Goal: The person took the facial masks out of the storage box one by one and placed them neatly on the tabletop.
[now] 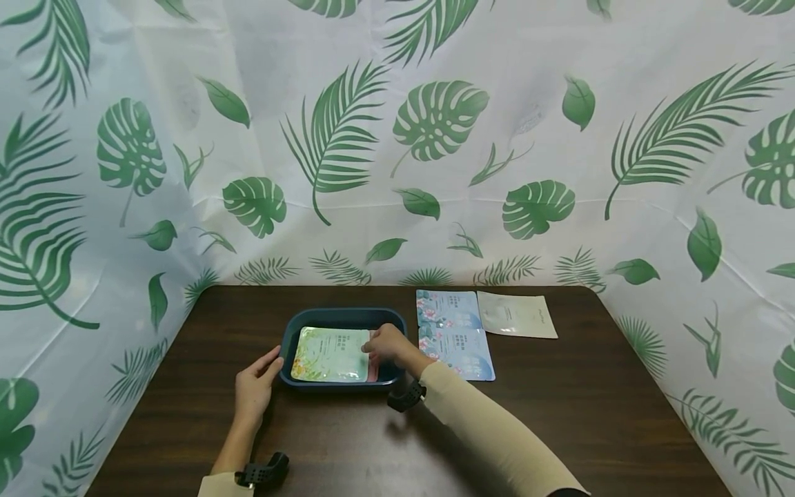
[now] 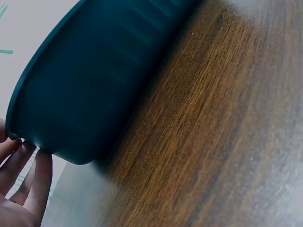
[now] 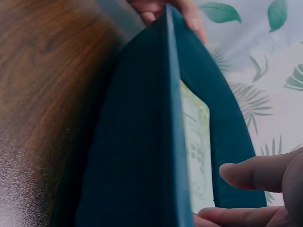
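A dark blue plastic basin (image 1: 343, 317) stands on the table. Flat in it lies a pale green sheet mask packet (image 1: 332, 355) with yellow flowers at one corner. From under its right edge shows a strip of a pink packet (image 1: 373, 366). My left hand (image 1: 256, 386) holds the basin's left end, thumb at the rim and fingers below it on the outer wall. My right hand (image 1: 394, 343) reaches over the basin at the green packet's right end. In the right wrist view its thumb (image 3: 246, 174) stands apart from the fingers (image 3: 241, 216), which are at the packet's edge.
To the right of the basin lie two light blue floral packets (image 1: 456, 352), one behind the other. A cream packet (image 1: 517, 315) lies beside the rear one. The dark wooden table (image 1: 335, 442) meets a leaf-patterned white curtain (image 1: 373, 152) at the back and sides.
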### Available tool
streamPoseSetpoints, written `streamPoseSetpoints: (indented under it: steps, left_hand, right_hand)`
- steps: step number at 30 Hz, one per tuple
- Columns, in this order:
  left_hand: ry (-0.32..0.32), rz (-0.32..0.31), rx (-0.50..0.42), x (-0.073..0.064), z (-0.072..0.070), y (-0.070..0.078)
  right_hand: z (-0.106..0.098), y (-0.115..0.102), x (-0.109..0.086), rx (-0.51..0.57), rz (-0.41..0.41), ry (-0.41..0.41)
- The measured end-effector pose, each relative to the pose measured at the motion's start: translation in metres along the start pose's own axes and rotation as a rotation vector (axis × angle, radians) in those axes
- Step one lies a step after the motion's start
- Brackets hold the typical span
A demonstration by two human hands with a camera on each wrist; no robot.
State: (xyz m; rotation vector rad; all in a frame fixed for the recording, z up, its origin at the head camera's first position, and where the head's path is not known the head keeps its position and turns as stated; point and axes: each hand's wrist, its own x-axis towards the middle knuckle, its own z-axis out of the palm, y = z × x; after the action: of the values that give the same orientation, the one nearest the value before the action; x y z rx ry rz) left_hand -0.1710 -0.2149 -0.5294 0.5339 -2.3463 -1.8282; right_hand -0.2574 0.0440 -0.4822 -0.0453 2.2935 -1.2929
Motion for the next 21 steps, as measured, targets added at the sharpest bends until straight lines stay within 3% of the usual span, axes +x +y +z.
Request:
streamPoseSetpoints:
  steps: [7,15,21]
  left_hand:
    - [-0.003,-0.002,0.002,0.0,0.0,0.0]
    - [-0.019,-0.004,-0.01,0.0,0.0,0.001]
    - [-0.016,-0.003,-0.014,0.0,-0.001,0.001]
  right_hand:
    - [0.011,-0.001,0.001,-0.079,0.0,0.059]
    - [0.017,-0.003,0.004,0.064,0.024,0.087]
    - [0.021,-0.001,0.005,0.11,-0.015,0.098]
